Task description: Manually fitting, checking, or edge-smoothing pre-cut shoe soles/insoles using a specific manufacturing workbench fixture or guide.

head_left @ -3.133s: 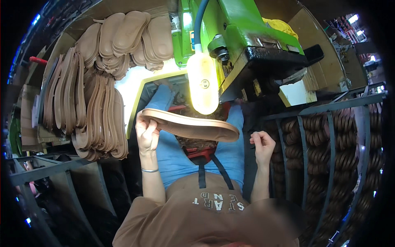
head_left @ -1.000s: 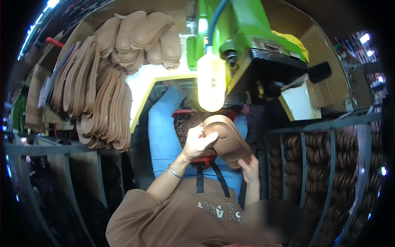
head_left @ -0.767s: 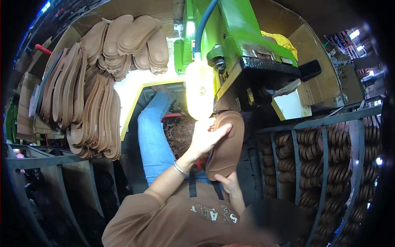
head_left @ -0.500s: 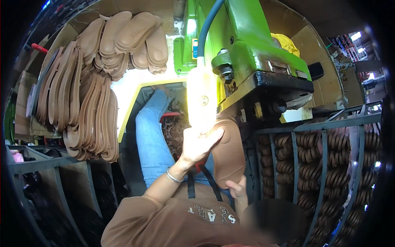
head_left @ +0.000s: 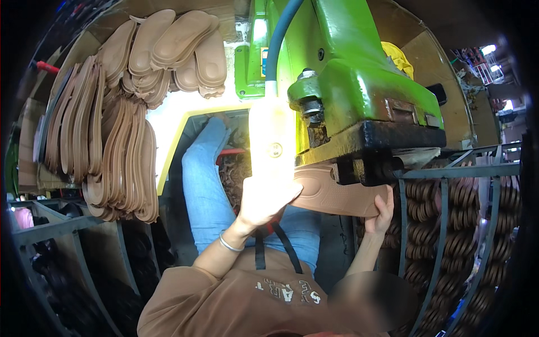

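Note:
A brown shoe sole (head_left: pixel 342 196) lies nearly level across both hands, its moulded upper face showing and its upper edge close under the black head of a green machine (head_left: pixel 365 95). My left hand (head_left: pixel 264 205) grips the sole's left end, thumb on top, right beneath a glaring lamp (head_left: pixel 273 132) that washes out part of the fingers. At the other end my right hand (head_left: pixel 382 212) pinches the sole's rim between thumb and fingers. The machine's head hides part of the sole's far edge.
Several brown soles stand packed in a row (head_left: pixel 126 160) at the left, with more piled (head_left: pixel 185 48) behind them. Brown scraps (head_left: pixel 231 182) lie between my legs. Metal racks (head_left: pixel 443 174) full of soles stand at the right; another rack (head_left: pixel 62 227) is at the left.
The sole has swung from upright to nearly level, its right end rising toward the machine head. My right hand has moved up and right with it; my left hand has shifted slightly left.

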A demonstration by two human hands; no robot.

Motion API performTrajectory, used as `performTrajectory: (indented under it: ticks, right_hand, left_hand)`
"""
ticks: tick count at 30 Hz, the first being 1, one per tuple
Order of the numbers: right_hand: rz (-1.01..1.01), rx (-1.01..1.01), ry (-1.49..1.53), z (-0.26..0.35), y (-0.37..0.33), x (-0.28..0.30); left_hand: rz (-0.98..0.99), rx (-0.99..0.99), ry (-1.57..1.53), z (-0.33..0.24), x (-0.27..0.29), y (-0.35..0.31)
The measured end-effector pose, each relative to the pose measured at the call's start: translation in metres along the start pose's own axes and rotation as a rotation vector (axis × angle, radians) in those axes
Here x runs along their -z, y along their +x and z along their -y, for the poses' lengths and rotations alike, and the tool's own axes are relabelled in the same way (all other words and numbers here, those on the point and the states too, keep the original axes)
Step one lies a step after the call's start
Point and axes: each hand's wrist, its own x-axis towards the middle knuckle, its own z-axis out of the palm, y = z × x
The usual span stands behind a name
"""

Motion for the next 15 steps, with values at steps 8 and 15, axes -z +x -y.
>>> performTrajectory:
  ticks: [8,15]
  right_hand:
    - [0.021,0.022,0.049,-0.001,0.024,-0.049]
    - [0.043,-0.031,-0.001,-0.021,0.004,-0.095]
  left_hand:
    - [-0.043,0.032,-0.146,-0.012,0.035,-0.003]
    - [-0.156,0.219,-0.423,-0.003,0.085,-0.028]
